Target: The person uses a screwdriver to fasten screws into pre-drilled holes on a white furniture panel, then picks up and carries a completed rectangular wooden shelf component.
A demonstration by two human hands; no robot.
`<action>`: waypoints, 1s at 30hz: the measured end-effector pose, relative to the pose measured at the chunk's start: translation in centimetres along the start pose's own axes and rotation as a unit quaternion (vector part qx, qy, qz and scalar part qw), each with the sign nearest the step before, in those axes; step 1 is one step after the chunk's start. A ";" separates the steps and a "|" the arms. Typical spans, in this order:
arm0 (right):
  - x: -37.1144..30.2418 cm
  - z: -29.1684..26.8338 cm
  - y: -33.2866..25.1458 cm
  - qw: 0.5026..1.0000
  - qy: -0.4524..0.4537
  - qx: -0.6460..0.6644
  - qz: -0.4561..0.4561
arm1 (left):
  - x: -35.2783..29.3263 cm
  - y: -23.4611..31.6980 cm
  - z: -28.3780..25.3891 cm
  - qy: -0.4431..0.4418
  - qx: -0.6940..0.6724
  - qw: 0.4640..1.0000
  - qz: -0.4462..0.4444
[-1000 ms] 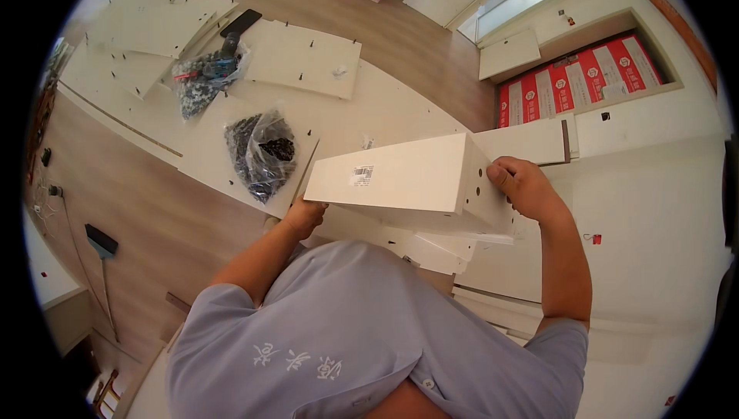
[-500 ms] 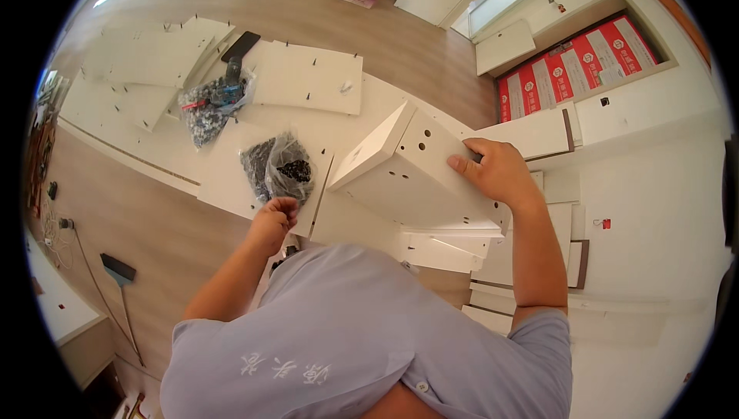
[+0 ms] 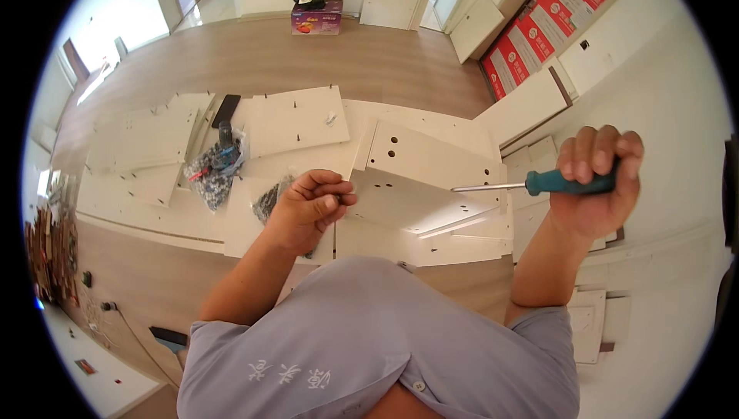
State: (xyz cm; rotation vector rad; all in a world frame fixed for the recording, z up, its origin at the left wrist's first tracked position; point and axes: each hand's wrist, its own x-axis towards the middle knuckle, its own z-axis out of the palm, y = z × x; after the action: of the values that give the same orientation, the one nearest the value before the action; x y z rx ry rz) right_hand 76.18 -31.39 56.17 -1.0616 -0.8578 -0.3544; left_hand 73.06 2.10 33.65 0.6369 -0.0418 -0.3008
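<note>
Fingers [image 3: 317, 179] of your left hand [image 3: 300, 210] are curled, thumb near the fingertips, in the head view just off the centre toward 9 o'clock. Something small and dark may sit between them, but you can't tell whether they pinch it.

Your right hand [image 3: 591, 215], at 3 o'clock, has its fingers wrapped around the teal handle of the screwdriver [image 3: 553, 181], whose shaft points toward 9 o'clock. That full-fist hold probably suits pushing and turning.

Toward 1 to 2 o'clock from the centre, the white box-shaped piece [image 3: 431, 156] rests on the white worktop [image 3: 423, 117], with its drilled holes facing you, likely for easy reach. Neither hand steadies it.

Near your left hand, toward 9 o'clock, lies a bag of dark fittings [image 3: 264, 203], perhaps kept close for picking from. Beyond it are a bag of grey fittings [image 3: 212, 180] and a drill [image 3: 225, 156]. A board with upright pegs [image 3: 299, 125] lies toward 11 o'clock, pegs up, presumably so they stay off the surface.

Your left hand and forearm hide much of the dark bag. The screwdriver's tip overlaps the box-shaped piece, but you can't tell whether they touch. Its far side and inside are hidden, and the dark rim cuts off the room's edges.
</note>
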 end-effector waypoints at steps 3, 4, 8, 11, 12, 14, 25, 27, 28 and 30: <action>-1.0 2.0 0.0 0.993 -0.006 0.113 -0.028 | 0.4 -0.7 1.8 -0.052 -0.011 0.998 -0.029; -1.2 2.5 0.1 0.989 -0.007 0.144 -0.029 | 0.5 -0.9 2.0 -0.072 -0.036 0.996 -0.041; -3.0 3.2 3.4 0.983 -0.017 0.177 -0.044 | 0.7 -1.5 3.4 -0.045 -0.060 0.994 -0.080; -3.5 3.4 4.9 0.988 -0.011 0.143 -0.057 | 0.7 -1.7 4.9 -0.005 -0.045 0.995 -0.094; -3.7 3.4 5.4 0.989 -0.015 0.136 -0.061 | 0.6 -1.7 5.4 0.003 -0.044 0.995 -0.095; -3.9 3.4 6.1 0.990 -0.024 0.122 -0.067 | 0.5 -1.6 6.0 -0.001 -0.055 0.995 -0.087; -3.2 4.5 7.3 0.976 -0.011 0.042 -0.213 | 2.7 0.3 9.6 0.048 -0.147 0.987 -0.045; -2.7 4.9 7.3 0.954 -0.098 -0.067 -0.276 | 3.3 0.8 9.6 0.053 -0.134 0.989 -0.018; -2.3 4.5 7.3 0.950 -0.098 -0.100 -0.278 | 3.8 1.1 9.3 0.036 -0.063 0.997 0.008; -1.2 3.2 7.4 0.940 -0.094 -0.168 -0.282 | 4.6 1.9 8.9 0.000 0.080 0.995 0.059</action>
State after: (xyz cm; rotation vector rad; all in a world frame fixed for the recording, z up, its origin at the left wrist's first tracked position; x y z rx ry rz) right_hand 78.70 -25.30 51.38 -1.1607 -1.3074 -0.9183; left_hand 76.83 -2.96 41.71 0.7900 -0.1032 -0.1834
